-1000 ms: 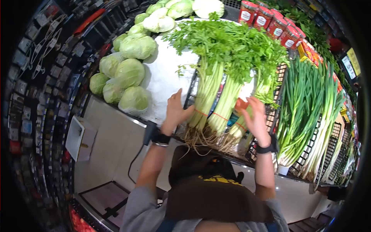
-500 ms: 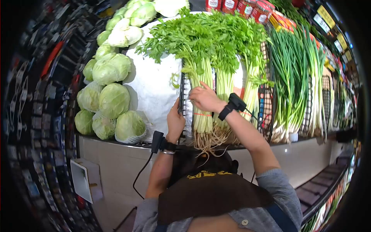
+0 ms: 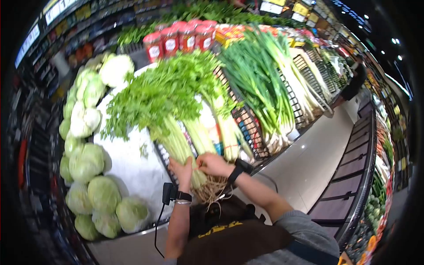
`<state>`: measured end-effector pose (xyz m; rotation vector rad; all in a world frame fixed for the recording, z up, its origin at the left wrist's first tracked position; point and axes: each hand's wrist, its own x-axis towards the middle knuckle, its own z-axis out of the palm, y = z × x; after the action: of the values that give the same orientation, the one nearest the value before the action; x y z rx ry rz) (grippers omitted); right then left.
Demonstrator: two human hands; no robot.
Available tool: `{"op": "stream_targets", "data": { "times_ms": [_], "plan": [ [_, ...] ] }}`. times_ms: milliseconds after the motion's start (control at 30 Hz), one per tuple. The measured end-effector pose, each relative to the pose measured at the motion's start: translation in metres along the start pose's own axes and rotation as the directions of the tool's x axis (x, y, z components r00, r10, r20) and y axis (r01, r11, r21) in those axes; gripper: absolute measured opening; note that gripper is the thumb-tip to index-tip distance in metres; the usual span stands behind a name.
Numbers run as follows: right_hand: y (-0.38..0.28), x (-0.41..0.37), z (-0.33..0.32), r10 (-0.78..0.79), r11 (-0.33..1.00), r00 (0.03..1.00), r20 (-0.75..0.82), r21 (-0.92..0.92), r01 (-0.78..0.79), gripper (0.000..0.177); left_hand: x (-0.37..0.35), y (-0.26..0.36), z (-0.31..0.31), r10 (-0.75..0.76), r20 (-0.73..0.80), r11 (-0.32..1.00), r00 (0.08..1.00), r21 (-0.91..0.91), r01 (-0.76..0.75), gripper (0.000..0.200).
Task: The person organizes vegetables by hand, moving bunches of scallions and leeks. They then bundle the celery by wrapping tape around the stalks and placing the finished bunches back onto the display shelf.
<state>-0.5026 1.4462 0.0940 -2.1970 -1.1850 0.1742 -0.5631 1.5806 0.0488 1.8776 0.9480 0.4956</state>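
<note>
A leafy celery bunch lies at the left of the celery row, its pale roots toward me at the shelf's front edge. My left hand is against the left side of its lower stalks, with the thumb up. On the right side of the same stalks, my right hand has its fingertips pinched by the tie; what they hold is too small to make out. More celery lies just right of this bunch.
Cabbages line the left side beside a white sheet. Red-lidded jars stand behind the celery. Green onions and black wire dividers are to the right. Another person is in the aisle at the far right.
The view has swung toward the right aisle. My left hand has moved from the divider onto the celery's lower stalks, and my right hand has come down closer to the roots.
</note>
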Motion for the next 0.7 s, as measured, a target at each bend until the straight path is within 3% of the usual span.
{"op": "stream_targets", "data": {
  "times_ms": [33,100,133,200,233,267,333,367,400,467,567,600,700],
  "plan": [
    [-0.001,-0.003,0.005,0.053,0.998,0.999,0.004,0.041,-0.053,0.017,0.003,0.007,0.003,0.032,0.006,0.999,0.999,-0.011,-0.032,0.082],
    [-0.002,-0.009,0.01,0.091,0.987,0.996,0.001,0.133,-0.091,0.021,0.008,0.012,0.009,-0.162,-0.012,0.984,0.987,0.068,0.163,0.083],
    [-0.002,-0.012,0.009,0.083,0.981,0.996,-0.013,0.177,-0.079,0.023,0.011,0.003,0.014,-0.14,-0.011,0.988,0.99,0.068,0.141,0.083],
    [0.001,-0.016,0.008,0.085,0.971,0.995,-0.053,0.23,-0.07,0.026,0.024,-0.029,0.025,0.089,-0.047,0.996,0.995,-0.002,-0.089,0.065],
    [0.005,-0.015,0.011,0.121,0.954,0.987,-0.103,0.287,-0.087,0.028,0.031,-0.044,0.024,0.246,0.005,0.952,0.969,-0.187,-0.241,0.056],
    [0.004,-0.014,0.01,0.16,0.932,0.976,-0.147,0.348,-0.101,0.03,0.026,-0.033,0.013,0.258,0.003,0.95,0.966,-0.181,-0.253,0.056],
    [0.005,-0.012,0.007,0.141,0.941,0.985,-0.104,0.324,-0.101,0.032,0.008,-0.011,-0.023,0.18,0.262,0.902,0.948,0.341,-0.266,0.04],
    [0.006,-0.009,0.006,0.078,0.96,0.995,-0.061,0.275,-0.058,0.032,0.003,0.007,-0.036,0.136,0.353,0.857,0.926,0.427,-0.289,0.027],
    [0.007,-0.01,0.007,0.017,0.973,1.0,-0.003,0.229,-0.016,0.032,0.002,0.009,-0.036,0.12,0.35,0.858,0.929,0.434,-0.275,0.027],
    [0.005,-0.005,0.003,0.001,0.97,1.0,0.031,0.245,-0.008,0.029,-0.001,0.013,-0.04,0.269,0.398,0.626,0.877,0.62,-0.474,0.014],
    [0.013,0.002,0.001,0.041,0.976,0.997,0.062,0.213,-0.053,0.028,0.01,0.023,-0.036,0.319,0.337,0.486,0.886,0.744,-0.458,0.007],
    [0.011,0.005,-0.005,0.052,0.976,0.993,0.103,0.204,-0.072,0.026,0.008,0.031,-0.05,0.417,0.315,0.557,0.853,0.652,-0.513,0.012],
    [0.015,0.006,-0.011,-0.055,0.978,0.986,0.156,0.206,0.022,0.026,0.01,0.073,-0.103,0.469,0.202,0.808,0.86,0.295,-0.51,0.021]
  ]
}}
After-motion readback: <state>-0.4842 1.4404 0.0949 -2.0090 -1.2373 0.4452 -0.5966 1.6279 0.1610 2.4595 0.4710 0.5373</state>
